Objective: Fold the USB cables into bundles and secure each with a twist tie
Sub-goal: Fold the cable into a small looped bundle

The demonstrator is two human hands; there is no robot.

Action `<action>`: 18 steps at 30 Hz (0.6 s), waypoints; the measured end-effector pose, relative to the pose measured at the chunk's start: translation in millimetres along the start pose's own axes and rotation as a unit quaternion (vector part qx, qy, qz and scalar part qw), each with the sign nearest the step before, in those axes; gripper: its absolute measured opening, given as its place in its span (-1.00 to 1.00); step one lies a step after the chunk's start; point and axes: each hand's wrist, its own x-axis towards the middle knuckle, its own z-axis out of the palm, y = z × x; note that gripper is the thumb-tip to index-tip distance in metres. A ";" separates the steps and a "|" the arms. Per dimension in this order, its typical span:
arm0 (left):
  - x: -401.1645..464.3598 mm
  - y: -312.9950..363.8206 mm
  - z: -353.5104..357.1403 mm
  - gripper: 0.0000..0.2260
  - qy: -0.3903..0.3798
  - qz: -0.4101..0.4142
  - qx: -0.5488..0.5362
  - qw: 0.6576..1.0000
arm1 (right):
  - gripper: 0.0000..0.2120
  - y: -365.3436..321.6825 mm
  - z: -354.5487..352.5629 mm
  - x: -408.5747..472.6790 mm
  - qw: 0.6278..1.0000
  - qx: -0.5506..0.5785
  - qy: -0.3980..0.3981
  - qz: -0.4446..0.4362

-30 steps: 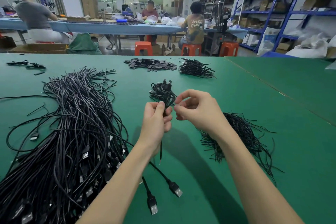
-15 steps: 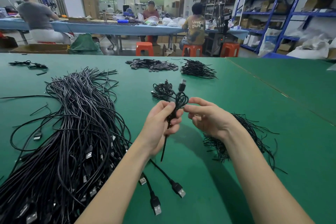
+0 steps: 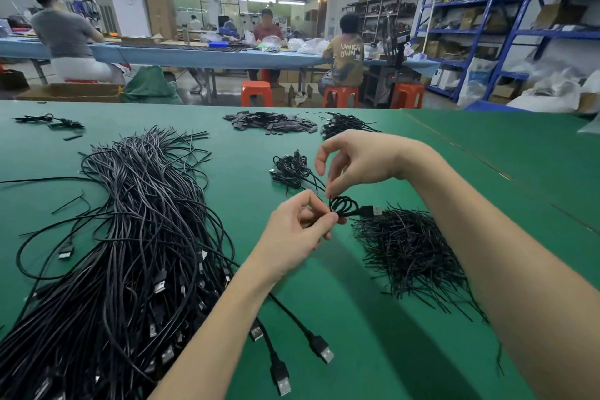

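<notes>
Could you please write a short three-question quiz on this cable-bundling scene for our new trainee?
1. True or false: the left hand grips the coiled cable bundle.
2. Which pile lies under the right forearm? A) twist ties B) loose USB cables C) finished bundles
3. Fill in: the right hand pinches at the top of the coil with thumb and ____ finger.

Key: 1 true; 2 A; 3 index.
</notes>
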 end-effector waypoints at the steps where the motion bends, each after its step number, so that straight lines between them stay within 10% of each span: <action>1: 0.5 -0.2 0.7 -0.76 0.019 0.004 0.016 1.000 | -0.74 -4.3 3.2 -0.1 0.999 -0.023 0.027 -0.013; 13: -0.5 -2.1 3.4 -0.77 0.088 0.038 0.128 0.987 | -0.77 -1.9 36.6 -11.3 0.986 0.022 0.153 -0.055; 18: 4.5 -2.1 -2.0 -0.89 0.081 -0.026 -0.059 0.995 | -0.75 7.8 41.4 -18.5 0.975 0.065 0.182 -0.106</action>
